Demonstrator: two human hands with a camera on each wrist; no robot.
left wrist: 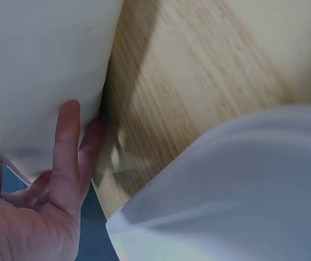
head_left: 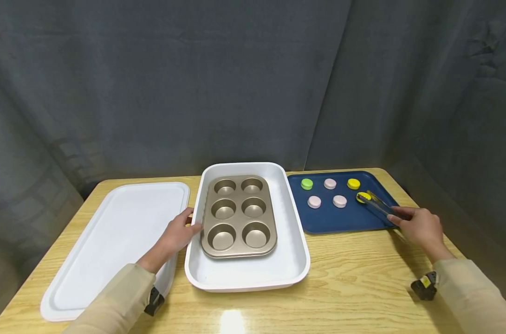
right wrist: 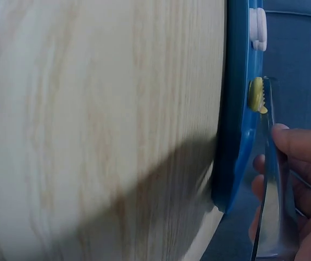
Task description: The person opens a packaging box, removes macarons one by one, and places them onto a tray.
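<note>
My right hand [head_left: 421,228] holds a pair of metal tongs [head_left: 377,205] at the right edge of the blue tray [head_left: 326,221]. The serrated tips stand around a yellow macaron [head_left: 364,198], which shows side-on in the right wrist view [right wrist: 255,95]. Another yellow macaron [head_left: 353,184], a green macaron [head_left: 307,184] and several pink macarons [head_left: 339,201] lie on that tray. At the left wall of a deep white tray [head_left: 244,278], my left hand [head_left: 178,235] grips the rim, thumb over the edge and fingers along the outside [left wrist: 66,157]. A bronze six-cup muffin pan [head_left: 238,216] sits inside, its cups empty.
To the left lies a large white lid-like tray [head_left: 123,236], its right edge under my left forearm. All stand on a wooden table [head_left: 353,287]. A grey curtain [head_left: 173,93] hangs behind and on both sides.
</note>
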